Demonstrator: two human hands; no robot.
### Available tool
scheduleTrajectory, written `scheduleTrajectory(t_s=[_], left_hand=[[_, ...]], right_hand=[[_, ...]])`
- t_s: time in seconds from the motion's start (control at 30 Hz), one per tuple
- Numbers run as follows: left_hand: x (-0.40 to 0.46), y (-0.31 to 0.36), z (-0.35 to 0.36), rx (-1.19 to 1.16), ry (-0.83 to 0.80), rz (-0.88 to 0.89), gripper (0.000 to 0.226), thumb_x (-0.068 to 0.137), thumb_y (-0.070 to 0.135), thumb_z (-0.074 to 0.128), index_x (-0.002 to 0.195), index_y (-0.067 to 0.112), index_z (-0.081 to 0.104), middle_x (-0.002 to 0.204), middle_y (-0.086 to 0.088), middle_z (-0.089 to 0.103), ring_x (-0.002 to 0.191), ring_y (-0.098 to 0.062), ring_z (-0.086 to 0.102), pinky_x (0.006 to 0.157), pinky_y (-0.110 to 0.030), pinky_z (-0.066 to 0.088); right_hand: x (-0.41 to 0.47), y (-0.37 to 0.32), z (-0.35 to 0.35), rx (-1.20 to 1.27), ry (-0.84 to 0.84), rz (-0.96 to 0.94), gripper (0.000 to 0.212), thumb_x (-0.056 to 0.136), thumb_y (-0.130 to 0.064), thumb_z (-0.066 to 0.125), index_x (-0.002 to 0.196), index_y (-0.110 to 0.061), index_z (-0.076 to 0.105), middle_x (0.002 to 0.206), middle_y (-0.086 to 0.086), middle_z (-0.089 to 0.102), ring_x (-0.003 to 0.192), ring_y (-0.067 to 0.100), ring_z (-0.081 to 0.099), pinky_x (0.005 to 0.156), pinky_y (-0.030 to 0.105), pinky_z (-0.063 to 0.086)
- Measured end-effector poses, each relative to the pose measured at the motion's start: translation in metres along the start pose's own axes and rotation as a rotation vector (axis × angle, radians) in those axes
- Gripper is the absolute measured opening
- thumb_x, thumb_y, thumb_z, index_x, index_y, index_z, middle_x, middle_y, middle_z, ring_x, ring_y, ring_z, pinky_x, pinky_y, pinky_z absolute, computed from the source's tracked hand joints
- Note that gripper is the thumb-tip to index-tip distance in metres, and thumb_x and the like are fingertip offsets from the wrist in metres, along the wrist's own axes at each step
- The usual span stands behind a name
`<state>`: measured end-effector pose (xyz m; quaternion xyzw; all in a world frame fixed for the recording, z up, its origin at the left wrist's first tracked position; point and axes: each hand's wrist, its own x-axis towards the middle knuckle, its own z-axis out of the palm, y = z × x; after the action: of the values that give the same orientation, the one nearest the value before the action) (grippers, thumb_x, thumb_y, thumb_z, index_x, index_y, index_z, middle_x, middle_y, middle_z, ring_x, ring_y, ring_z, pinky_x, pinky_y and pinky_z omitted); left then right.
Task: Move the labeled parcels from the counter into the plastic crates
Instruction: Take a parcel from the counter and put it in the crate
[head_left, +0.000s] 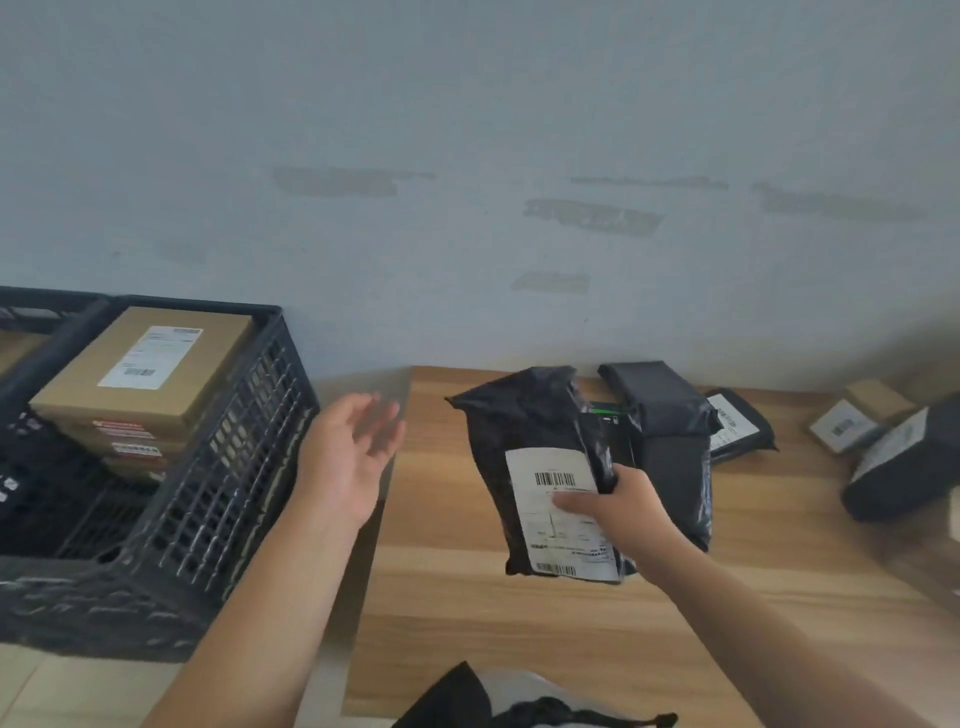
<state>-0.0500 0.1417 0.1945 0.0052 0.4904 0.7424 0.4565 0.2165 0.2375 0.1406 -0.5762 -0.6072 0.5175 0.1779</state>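
Right hand (621, 506) pinches a black poly-bag parcel (535, 467) at its right edge, thumb across the white shipping label (563, 512), fingers curled behind. The parcel appears raised off the wooden counter (519, 623), tilted, its upper end leaning away from the grip. Left hand (353, 447) is held out with fingers straight and relaxed, holding nothing, between the grip and the black plastic crate (228, 467).

Risks, as judged:
- One-edge pinch on slick, floppy film. The bag may sag or swing below the grip and slide out during the carry to the left.
- Thumb bears on the label; it may crease or peel if the load shifts.
- The crate's near wall stands high to the left of the grip. A drooping lower corner could catch on the rim.
- The stack of cardboard boxes (140, 374) already reaches the crate rim at the far side. A parcel dropped on top may slide off; the lower space nearer the camera looks safer.

Surroundings: directly behind the grip lies a second black bag (670, 441), just beside the held one, with a dark device (610, 415) showing between them. Farther right are another labelled bag (737, 423), a small carton (857, 415) and a dark parcel (904, 462). Below the grip, at the frame edge, sits dark fabric (467, 696). A second crate (31, 312) shows beyond the first.
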Motion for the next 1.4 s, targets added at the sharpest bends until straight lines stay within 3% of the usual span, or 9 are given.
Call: scheduleTrajectory(t_s=[0.23, 0.37, 0.47, 0.6, 0.8, 0.93, 1.13, 1.3, 1.4], left_hand=[[0.011, -0.004, -0.019, 0.728, -0.472, 0.009, 0.063, 0.076, 0.066, 0.076, 0.129, 0.036, 0.062, 0.134, 0.014, 0.064, 0.125, -0.007, 0.057, 0.107, -0.033, 0.043], [0.025, -0.003, -0.013, 0.708, -0.456, 0.028, 0.03, 0.093, 0.034, 0.076, 0.109, 0.009, 0.078, 0.11, 0.0, 0.077, 0.109, -0.019, 0.068, 0.115, -0.045, 0.041], [0.032, 0.01, -0.011, 0.689, -0.499, 0.099, 0.014, 0.092, 0.022, 0.076, 0.084, 0.029, 0.085, 0.099, 0.002, 0.081, 0.099, -0.013, 0.074, 0.103, -0.039, 0.044], [0.038, 0.016, -0.016, 0.543, -0.613, 0.049, 0.011, 0.092, 0.033, 0.072, 0.095, 0.031, 0.082, 0.108, 0.003, 0.078, 0.112, -0.022, 0.066, 0.105, -0.043, 0.045], [0.008, -0.033, -0.052, 0.514, -0.493, -0.159, 0.085, 0.05, 0.067, 0.088, 0.124, 0.031, 0.067, 0.131, 0.001, 0.069, 0.122, -0.018, 0.063, 0.109, -0.04, 0.045], [-0.03, -0.081, -0.057, 0.502, -0.516, -0.317, 0.088, 0.057, 0.058, 0.088, 0.132, 0.021, 0.063, 0.127, -0.003, 0.074, 0.12, -0.021, 0.068, 0.115, -0.048, 0.043], [-0.038, -0.097, -0.059, 0.509, -0.517, -0.262, 0.038, 0.086, 0.016, 0.082, 0.122, 0.015, 0.07, 0.115, -0.002, 0.079, 0.108, -0.023, 0.075, 0.092, -0.04, 0.06], [-0.011, -0.063, -0.069, 0.758, -0.498, -0.011, 0.033, 0.083, 0.009, 0.085, 0.11, 0.023, 0.071, 0.1, 0.004, 0.08, 0.089, -0.008, 0.076, 0.066, -0.018, 0.059], [0.009, -0.027, -0.066, 1.109, -0.607, 0.185, 0.037, 0.081, 0.013, 0.087, 0.106, 0.032, 0.069, 0.099, 0.01, 0.077, 0.088, -0.003, 0.073, 0.073, -0.023, 0.06]], right_hand=[[-0.023, -0.002, 0.007, 0.301, -0.227, 0.109, 0.022, 0.086, -0.008, 0.08, 0.108, -0.006, 0.079, 0.107, 0.015, 0.08, 0.097, 0.033, 0.078, 0.07, 0.034, 0.064], [-0.035, -0.014, 0.017, 0.245, -0.286, 0.078, 0.026, 0.085, -0.006, 0.08, 0.111, -0.007, 0.078, 0.11, 0.013, 0.08, 0.102, 0.031, 0.077, 0.084, 0.042, 0.063], [-0.042, -0.019, 0.027, 0.227, -0.265, 0.068, 0.027, 0.085, -0.005, 0.08, 0.111, -0.004, 0.077, 0.109, 0.014, 0.08, 0.102, 0.031, 0.077, 0.092, 0.048, 0.06], [-0.052, -0.014, 0.042, 0.338, -0.169, 0.085, 0.038, 0.073, -0.011, 0.086, 0.109, -0.001, 0.077, 0.109, 0.02, 0.078, 0.1, 0.038, 0.077, 0.089, 0.056, 0.061], [-0.063, 0.009, 0.061, 1.026, -0.023, 0.205, 0.044, 0.086, -0.024, 0.071, 0.127, -0.011, 0.067, 0.124, 0.017, 0.075, 0.105, 0.037, 0.076, 0.076, 0.057, 0.062], [-0.068, 0.013, 0.076, 1.329, -0.006, 0.26, 0.04, 0.09, -0.028, 0.067, 0.125, -0.008, 0.071, 0.123, 0.019, 0.074, 0.099, 0.037, 0.077, 0.073, 0.056, 0.062], [-0.084, 0.023, 0.091, 1.261, 0.064, 0.326, 0.054, 0.084, -0.039, 0.074, 0.129, -0.009, 0.07, 0.125, 0.017, 0.074, 0.111, 0.035, 0.074, 0.087, 0.052, 0.06], [-0.111, 0.039, 0.087, 0.938, 0.16, 0.581, 0.053, 0.081, -0.047, 0.084, 0.114, -0.008, 0.069, 0.116, 0.012, 0.068, 0.108, 0.03, 0.066, 0.084, 0.046, 0.057], [-0.126, 0.034, 0.08, 0.479, 0.256, 0.322, 0.027, 0.087, -0.031, 0.082, 0.109, -0.018, 0.072, 0.115, 0.007, 0.074, 0.103, 0.021, 0.07, 0.086, 0.039, 0.057]])
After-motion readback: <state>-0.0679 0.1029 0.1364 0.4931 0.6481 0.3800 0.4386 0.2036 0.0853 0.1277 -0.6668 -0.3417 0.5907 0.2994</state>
